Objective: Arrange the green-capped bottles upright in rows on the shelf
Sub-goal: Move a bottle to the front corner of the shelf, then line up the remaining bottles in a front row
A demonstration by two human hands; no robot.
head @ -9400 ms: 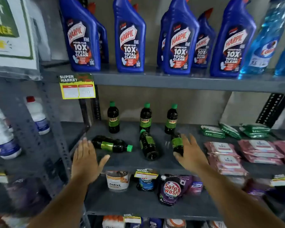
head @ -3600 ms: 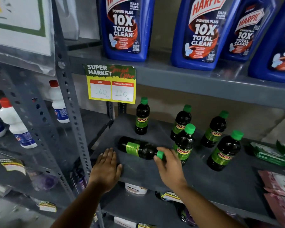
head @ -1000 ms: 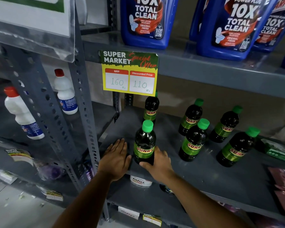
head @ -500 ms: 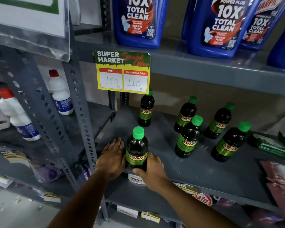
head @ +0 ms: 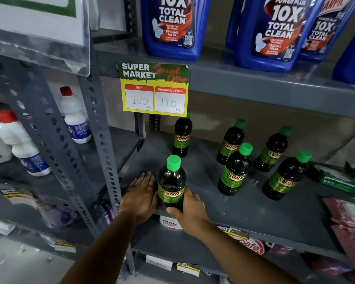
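Observation:
Several dark green-capped bottles stand upright on the grey shelf point(head: 254, 214). The front-left bottle point(head: 171, 184) stands at the shelf's front edge. My right hand point(head: 190, 210) wraps its base from the right. My left hand point(head: 140, 196) lies flat on the shelf with fingers apart, its edge against the bottle's left side. Behind stands a back-left bottle point(head: 181, 136), partly hidden by the price tag. To the right are two back bottles point(head: 231, 142) point(head: 274, 149) and two front ones point(head: 235, 170) point(head: 286, 176).
A yellow price tag point(head: 154, 90) hangs from the upper shelf, which holds big blue cleaner bottles point(head: 172, 25). White red-capped bottles point(head: 74, 116) stand on the left rack behind a perforated upright point(head: 103, 140). Green packets point(head: 336, 178) and pink packs point(head: 348, 214) lie at the right.
The bottle that lay on its side 3.6 s ago now stands upright at the front left. Over the last second my hands have slid it slightly toward the front edge.

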